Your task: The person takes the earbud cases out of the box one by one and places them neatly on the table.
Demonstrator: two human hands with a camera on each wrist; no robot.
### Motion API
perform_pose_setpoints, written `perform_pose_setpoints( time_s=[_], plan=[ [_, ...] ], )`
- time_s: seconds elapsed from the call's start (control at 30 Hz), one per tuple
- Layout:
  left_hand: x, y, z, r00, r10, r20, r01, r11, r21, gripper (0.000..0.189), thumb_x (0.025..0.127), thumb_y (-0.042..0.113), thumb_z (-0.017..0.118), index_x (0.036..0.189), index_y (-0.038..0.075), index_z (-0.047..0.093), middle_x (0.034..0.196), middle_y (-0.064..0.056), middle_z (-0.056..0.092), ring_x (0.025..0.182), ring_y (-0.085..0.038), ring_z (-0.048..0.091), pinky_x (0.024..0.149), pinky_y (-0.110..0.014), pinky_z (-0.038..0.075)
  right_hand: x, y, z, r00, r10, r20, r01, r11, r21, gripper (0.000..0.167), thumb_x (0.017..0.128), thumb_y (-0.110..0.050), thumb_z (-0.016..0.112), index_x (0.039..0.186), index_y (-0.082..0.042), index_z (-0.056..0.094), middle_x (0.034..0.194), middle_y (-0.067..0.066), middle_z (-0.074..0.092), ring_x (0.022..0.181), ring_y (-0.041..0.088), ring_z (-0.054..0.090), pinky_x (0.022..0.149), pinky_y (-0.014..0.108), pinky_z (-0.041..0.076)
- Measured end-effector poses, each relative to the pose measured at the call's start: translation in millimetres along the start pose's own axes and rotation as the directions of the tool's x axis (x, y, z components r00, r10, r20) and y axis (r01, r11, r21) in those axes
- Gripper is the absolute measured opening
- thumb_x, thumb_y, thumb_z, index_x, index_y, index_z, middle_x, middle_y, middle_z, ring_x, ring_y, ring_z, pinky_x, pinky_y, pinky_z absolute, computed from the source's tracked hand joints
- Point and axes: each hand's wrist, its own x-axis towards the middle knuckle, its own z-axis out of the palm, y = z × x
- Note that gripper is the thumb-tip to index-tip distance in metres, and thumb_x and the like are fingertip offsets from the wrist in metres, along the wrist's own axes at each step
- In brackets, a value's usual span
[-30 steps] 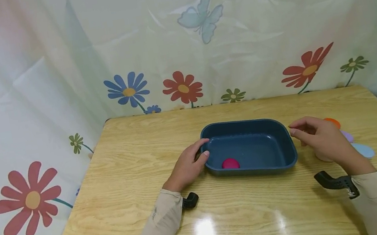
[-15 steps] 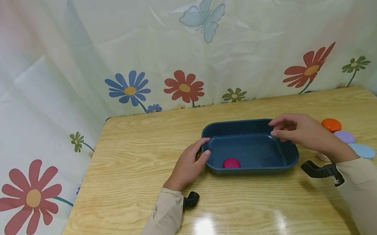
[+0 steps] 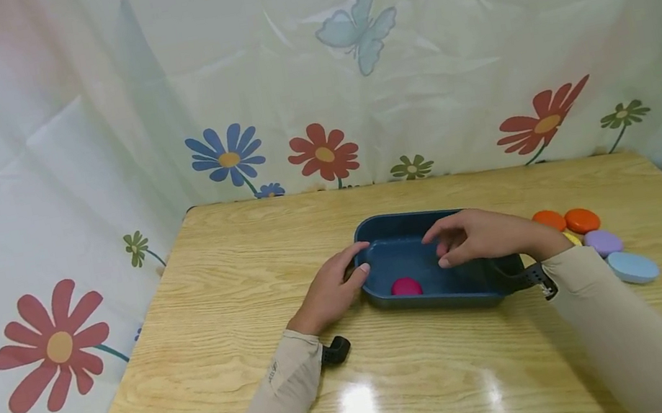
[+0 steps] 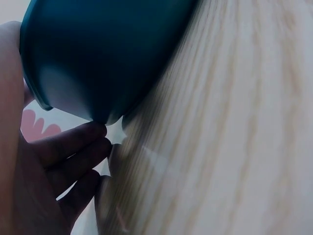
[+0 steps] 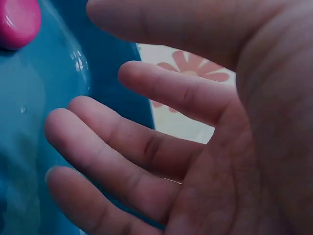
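A dark blue rectangular basin [image 3: 435,300] with rounded corners stands on the wooden table. My left hand [image 3: 331,294] holds its left end, thumb at the rim and the other fingers against the outer wall, as the left wrist view shows. Over the basin's right half hovers my right hand [image 3: 483,236], fingers apart and loosely bent, nothing between them. Inside, near the front wall, lies a smooth, glossy pink rounded piece [image 3: 406,286], also at the corner of the right wrist view. The right hand hides the basin's right end.
Right of the basin lie similar smooth pieces: a red-orange one [image 3: 549,221], an orange one [image 3: 582,220], a purple one [image 3: 603,242], a light blue one [image 3: 633,267] and a partly hidden yellow one [image 3: 572,238]. A flower-printed curtain [image 3: 442,85] hangs behind the table [image 3: 412,375].
My right hand has moved left, from beside the basin's right end to over its inside, uncovering more of the coloured pieces. The left hand and the pink piece stay put.
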Motion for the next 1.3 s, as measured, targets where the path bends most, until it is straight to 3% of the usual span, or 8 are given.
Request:
perform_pose_setpoints(
  time_s=[0.2, 0.4, 0.67, 1.3],
  plan=[
    [0.7, -2.0, -0.5, 1.000, -0.008, 0.001, 0.008, 1.000, 0.011, 0.046, 0.106, 0.047, 0.044, 0.150, 0.034, 0.045, 0.149, 0.008, 0.047, 0.138, -0.012, 0.042, 0.113, -0.038, 0.036, 22.6, -2.5, 2.7, 0.997, -0.008, 0.074, 0.012, 0.998, -0.059, 0.047, 0.092, -0.026, 0.075, 0.132, -0.006, 0.061, 0.102, 0.004, 0.066, 0.091, 0.020, 0.066, 0.081, 0.032, 0.056],
    [1.6, -0.7, -2.4, 1.000, -0.005, 0.000, 0.005, 1.000, 0.017, 0.048, 0.106, 0.047, 0.045, 0.151, 0.030, 0.045, 0.148, 0.009, 0.048, 0.137, -0.013, 0.042, 0.113, -0.039, 0.036, 36.8, -10.5, 8.4, 0.983, -0.030, 0.183, 0.056, 0.988, -0.141, 0.050, 0.090, -0.025, 0.076, 0.135, -0.007, 0.062, 0.104, 0.006, 0.065, 0.088, 0.018, 0.063, 0.080, 0.033, 0.054],
    [1.7, -0.8, -3.0, 1.000, -0.012, 0.000, 0.012, 1.000, 0.026, 0.048, 0.106, 0.047, 0.044, 0.151, 0.032, 0.045, 0.149, 0.010, 0.046, 0.138, -0.011, 0.041, 0.114, -0.039, 0.035, 51.2, -10.7, 11.8, 0.961, 0.004, 0.276, 0.036, 0.990, -0.139, 0.049, 0.089, -0.016, 0.075, 0.136, -0.014, 0.063, 0.081, 0.002, 0.055, 0.060, 0.013, 0.042, 0.058, 0.027, 0.039],
    [0.3, -0.1, -2.4, 1.000, -0.010, 0.004, 0.010, 1.000, 0.017, 0.047, 0.106, 0.044, 0.045, 0.152, 0.030, 0.044, 0.151, 0.007, 0.046, 0.139, -0.012, 0.041, 0.113, -0.039, 0.036, 62.1, -16.7, 29.4, 0.939, 0.094, 0.332, -0.030, 0.981, -0.193, 0.050, 0.085, -0.004, 0.075, 0.131, -0.022, 0.068, 0.068, -0.002, 0.053, 0.054, 0.011, 0.039, 0.052, 0.025, 0.034]
  ],
)
